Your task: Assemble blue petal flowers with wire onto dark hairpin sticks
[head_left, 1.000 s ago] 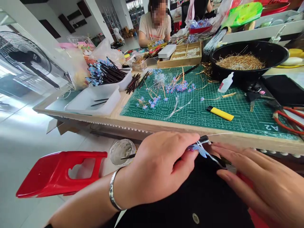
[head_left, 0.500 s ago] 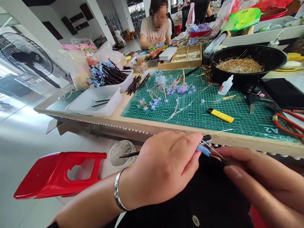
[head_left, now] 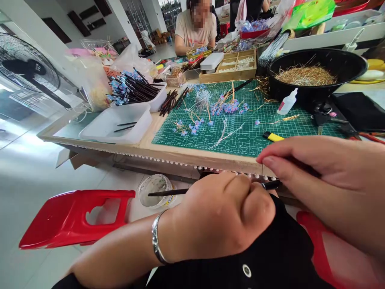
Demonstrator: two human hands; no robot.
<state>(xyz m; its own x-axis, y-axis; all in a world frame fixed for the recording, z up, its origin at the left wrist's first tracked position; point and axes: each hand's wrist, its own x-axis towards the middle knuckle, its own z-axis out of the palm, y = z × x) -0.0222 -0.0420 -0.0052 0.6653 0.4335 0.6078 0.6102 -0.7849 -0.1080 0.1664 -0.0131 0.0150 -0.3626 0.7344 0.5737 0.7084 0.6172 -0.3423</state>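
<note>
My left hand [head_left: 219, 212] is closed around a dark hair stick [head_left: 168, 192]. The stick's tapered end points left, and its other end comes out past the fingers on the right, with a bit of silvery wire around it. My right hand [head_left: 325, 180] is raised above that end, thumb and forefinger pinching a thin wire [head_left: 262, 169] that runs down toward the stick. No blue flower shows at the left hand; its fingers cover that spot.
A green cutting mat [head_left: 240, 138] bears flower sprigs [head_left: 230, 106], a white bottle [head_left: 287, 102] and a partly covered yellow lighter [head_left: 275, 137]. Beyond are a black bowl [head_left: 315, 96] and white trays [head_left: 117, 134]. A red stool [head_left: 60, 220] stands left. A person sits across the table.
My right hand has risen, pulling the wire upward. My left hand has rolled over with the stick, and the blue flower is now out of sight. The view has shifted slightly.
</note>
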